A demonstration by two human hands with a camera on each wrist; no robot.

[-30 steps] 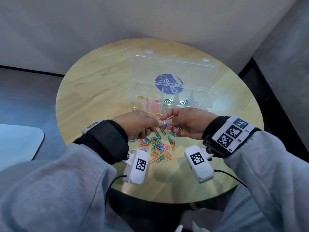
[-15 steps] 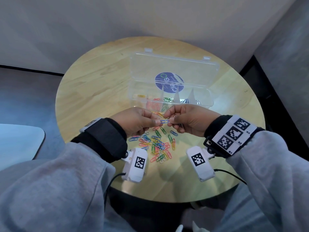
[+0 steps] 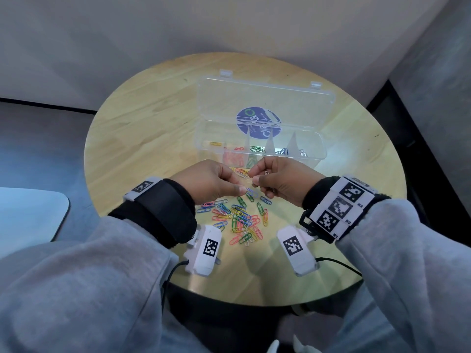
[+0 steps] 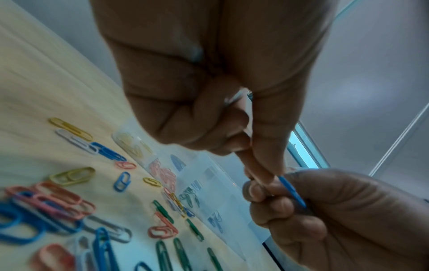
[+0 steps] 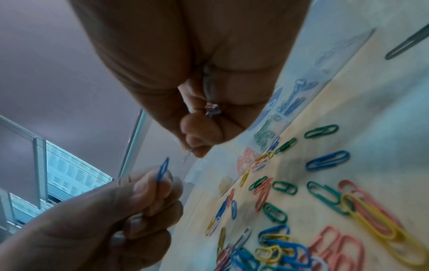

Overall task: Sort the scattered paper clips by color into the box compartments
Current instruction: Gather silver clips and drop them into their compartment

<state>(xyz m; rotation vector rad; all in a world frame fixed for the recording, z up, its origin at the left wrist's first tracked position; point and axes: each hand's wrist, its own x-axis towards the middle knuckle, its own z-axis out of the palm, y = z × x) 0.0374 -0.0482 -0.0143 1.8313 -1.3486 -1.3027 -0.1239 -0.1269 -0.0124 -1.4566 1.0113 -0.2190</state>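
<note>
In the head view, the left hand [image 3: 209, 182] and right hand [image 3: 280, 184] met fingertip to fingertip above the table [image 3: 142, 138]. The left thumb and forefinger pinched a blue paper clip [image 3: 251, 193]; the loose pile [image 3: 242, 220] lay just below that pinch, and the open box [image 3: 313, 159] just beyond it. The hands were probably close because two hooked clips were being pulled apart. What the right fingers held was too small to tell here.

The left wrist view showed the left fingers curled tight, closing on the blue clip's upper end, its free end crossing in front of the right hand's curled fingers. Beyond the pinch, the box compartments already held yellow, pink, green and blue clips.

Only the right wrist view showed the right fingertips nipping a pale clip [image 5: 187, 156], apart from the blue one, with a few silvery clips [image 5: 211, 110] tucked in the palm, likely kept for a single drop.
</note>
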